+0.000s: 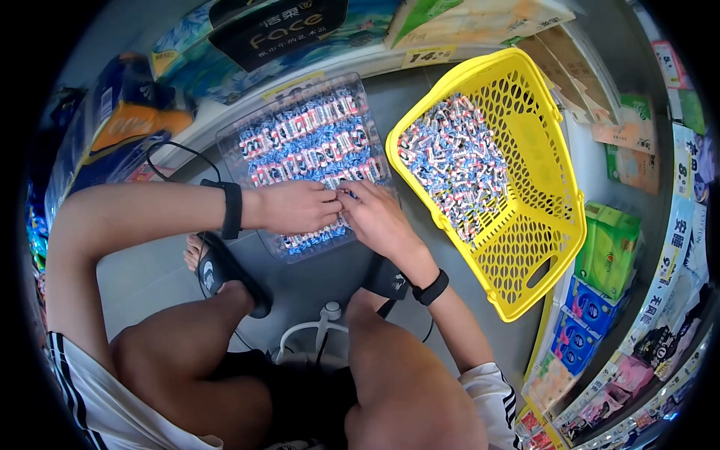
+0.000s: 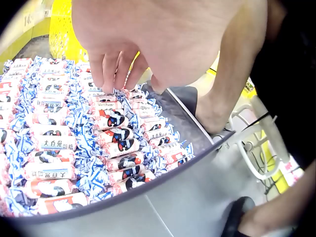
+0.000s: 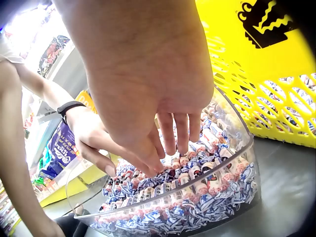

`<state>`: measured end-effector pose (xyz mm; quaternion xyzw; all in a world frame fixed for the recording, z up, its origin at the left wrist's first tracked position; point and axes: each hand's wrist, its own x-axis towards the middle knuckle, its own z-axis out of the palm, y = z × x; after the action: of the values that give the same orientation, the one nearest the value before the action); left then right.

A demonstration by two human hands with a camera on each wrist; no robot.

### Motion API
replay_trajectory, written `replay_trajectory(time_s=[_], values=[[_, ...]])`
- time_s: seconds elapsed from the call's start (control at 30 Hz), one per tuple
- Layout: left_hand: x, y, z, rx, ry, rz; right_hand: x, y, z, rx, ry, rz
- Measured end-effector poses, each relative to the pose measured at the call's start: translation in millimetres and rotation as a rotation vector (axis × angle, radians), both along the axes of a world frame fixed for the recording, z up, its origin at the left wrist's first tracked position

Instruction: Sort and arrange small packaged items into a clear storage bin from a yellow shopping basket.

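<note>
Wrapped candies (image 1: 300, 124) in white, red, blue and black lie in neat rows inside a clear plastic bin (image 1: 300, 257) on the floor. Over the bin's near rows, my left hand (image 1: 300, 207) reaches in from the left, fingers pointing down at the candies. My right hand (image 1: 373, 217) comes from the other side, and the fingertips of both hands meet close together there. In the right wrist view, the fingers (image 3: 182, 131) extend down onto the candies (image 3: 212, 182). The left wrist view shows the left fingertips right at a row of candies (image 2: 123, 133).
A yellow perforated basket (image 1: 517, 262), holding a loose heap of the same candies (image 1: 457, 165), stands right of the bin. Shelves with tissue packs (image 1: 607, 247) line the right side. Boxed goods (image 1: 277, 37) stand behind. A black cable (image 1: 176, 146) loops at the left; a slippered foot (image 1: 225, 277) is near.
</note>
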<state>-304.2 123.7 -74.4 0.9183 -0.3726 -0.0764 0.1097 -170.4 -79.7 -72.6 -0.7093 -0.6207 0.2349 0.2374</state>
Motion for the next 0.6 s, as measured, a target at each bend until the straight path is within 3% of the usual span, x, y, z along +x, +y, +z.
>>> replay_trajectory(time_s=[0.6], values=[[-7.7, -0.5, 18.2, 0.137, 0.009, 0.036, -3.1, -4.4, -0.1, 0.052, -0.028, -0.007]])
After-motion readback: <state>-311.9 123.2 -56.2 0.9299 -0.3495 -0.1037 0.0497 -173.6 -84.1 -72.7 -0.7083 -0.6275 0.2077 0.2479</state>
